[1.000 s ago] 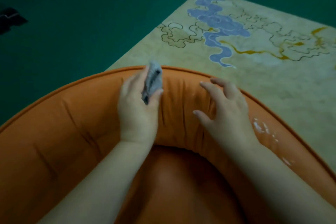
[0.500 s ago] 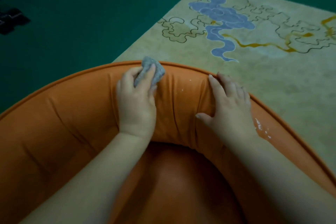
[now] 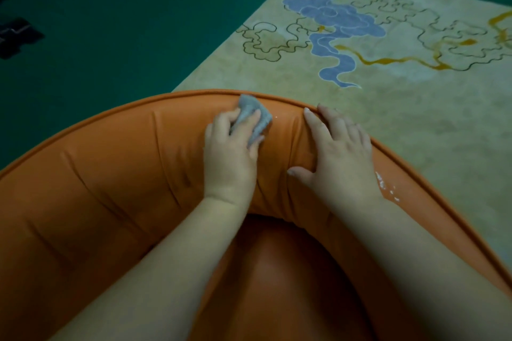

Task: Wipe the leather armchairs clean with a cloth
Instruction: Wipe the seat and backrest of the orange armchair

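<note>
Orange leather covers the armchair (image 3: pixel 116 174), seen from above with its curved backrest running across the frame. Left hand (image 3: pixel 231 155) lies on the inner face of the backrest, just below the piped top edge, its grip closed around a bunched grey cloth (image 3: pixel 253 119); the cloth is pressed against the leather and its upper end touches the piping. Right hand (image 3: pixel 339 152) lies flat on the backrest just right of the cloth, grip wide and holding nothing, fingers over the top edge and thumb spread on the inner face. White flecks (image 3: pixel 386 187) mark the leather to the right of that hand. Vertical creases run down the backrest between and left of the hands. Beyond the backrest, a beige rug (image 3: pixel 388 108) with blue and yellow patterning lies on a green floor (image 3: pixel 138 22).
</note>
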{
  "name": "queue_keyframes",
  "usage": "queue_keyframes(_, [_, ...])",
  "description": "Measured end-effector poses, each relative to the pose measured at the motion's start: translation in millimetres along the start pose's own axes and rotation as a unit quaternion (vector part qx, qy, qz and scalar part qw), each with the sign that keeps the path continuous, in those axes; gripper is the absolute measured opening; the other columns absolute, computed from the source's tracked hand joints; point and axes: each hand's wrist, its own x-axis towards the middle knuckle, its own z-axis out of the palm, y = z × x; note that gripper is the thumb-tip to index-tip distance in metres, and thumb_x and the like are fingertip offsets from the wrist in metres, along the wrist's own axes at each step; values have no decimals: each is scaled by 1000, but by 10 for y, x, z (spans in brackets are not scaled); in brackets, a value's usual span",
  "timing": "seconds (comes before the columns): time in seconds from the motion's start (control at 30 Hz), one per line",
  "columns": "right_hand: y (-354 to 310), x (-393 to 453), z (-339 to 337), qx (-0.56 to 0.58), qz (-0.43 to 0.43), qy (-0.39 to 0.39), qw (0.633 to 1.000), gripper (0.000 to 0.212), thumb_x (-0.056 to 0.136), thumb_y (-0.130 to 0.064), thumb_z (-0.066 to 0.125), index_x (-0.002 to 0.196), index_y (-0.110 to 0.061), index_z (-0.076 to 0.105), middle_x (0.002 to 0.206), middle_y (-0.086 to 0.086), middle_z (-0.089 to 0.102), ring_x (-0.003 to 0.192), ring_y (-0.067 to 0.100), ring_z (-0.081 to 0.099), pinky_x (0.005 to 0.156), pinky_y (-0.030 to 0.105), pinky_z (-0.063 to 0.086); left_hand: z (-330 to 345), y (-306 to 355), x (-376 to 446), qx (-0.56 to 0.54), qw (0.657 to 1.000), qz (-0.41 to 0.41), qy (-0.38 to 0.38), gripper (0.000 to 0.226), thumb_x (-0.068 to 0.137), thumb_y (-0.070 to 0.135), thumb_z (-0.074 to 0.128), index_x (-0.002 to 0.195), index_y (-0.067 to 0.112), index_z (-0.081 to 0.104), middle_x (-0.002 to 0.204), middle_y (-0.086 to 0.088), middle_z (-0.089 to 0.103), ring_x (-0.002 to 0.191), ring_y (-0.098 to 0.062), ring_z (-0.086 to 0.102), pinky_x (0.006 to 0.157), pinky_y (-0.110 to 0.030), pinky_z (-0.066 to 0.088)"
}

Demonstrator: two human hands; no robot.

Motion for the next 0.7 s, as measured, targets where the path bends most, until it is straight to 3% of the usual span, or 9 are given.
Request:
queue_keyframes(0.13, [37, 4, -31, -4, -10, -5, 1000, 104, 61, -54, 78, 147, -28, 26, 154, -2, 24, 139, 22, 23, 113, 40, 17, -74, -74, -484, -7, 996, 38, -78, 43, 76, -4, 71, 118, 7, 66, 110, -13, 58, 104, -30, 56, 93, -29, 46])
queue_keyframes(0.23, [84, 1, -66, 1, -18, -9, 1000, 105, 59, -56, 78, 147, -30, 26, 153, -3, 25, 138, 21, 25, 111, 39, 19, -153, -27, -244, -48, 998, 36, -21, 42, 78, -2, 69, 118, 7, 65, 113, -6, 51, 109, -16, 49, 97, -14, 36])
queue_keyframes(0.3, [121, -5, -74, 6, -25, -11, 1000, 105, 59, -57, 78, 147, -30, 27, 154, -2, 26, 138, 21, 25, 111, 39, 20, -77, 80, 93, -31, 999, 34, 8, 43, 82, 2, 67, 124, 10, 62, 122, -9, 51, 113, -21, 47, 100, -18, 31])
queue_keyframes(0.4, [164, -24, -75, 17, -27, -14, 999, 105, 59, -55, 79, 146, -28, 28, 154, -1, 25, 139, 22, 26, 111, 38, 21, 97, 260, 128, 23, 999, 38, -24, 38, 88, 5, 59, 125, 14, 62, 128, -10, 52, 110, -33, 46, 96, -26, 36])
queue_keyframes(0.53, [207, -64, -74, 31, -20, -11, 999, 105, 60, -51, 80, 147, -25, 28, 153, 1, 25, 138, 22, 28, 112, 35, 21, 49, 227, -366, 10, 994, 84, -67, 37, 83, -1, 64, 118, 9, 66, 118, -13, 57, 98, -33, 53, 89, -19, 35])
queue_keyframes(0.7, [260, -122, -73, 45, -1, -1, 999, 106, 59, -52, 81, 147, -24, 28, 152, 1, 27, 138, 23, 28, 112, 39, 21, 44, 226, 119, -1, 999, 43, -3, 43, 86, 4, 63, 127, 15, 60, 131, -12, 51, 116, -31, 46, 101, -28, 33])
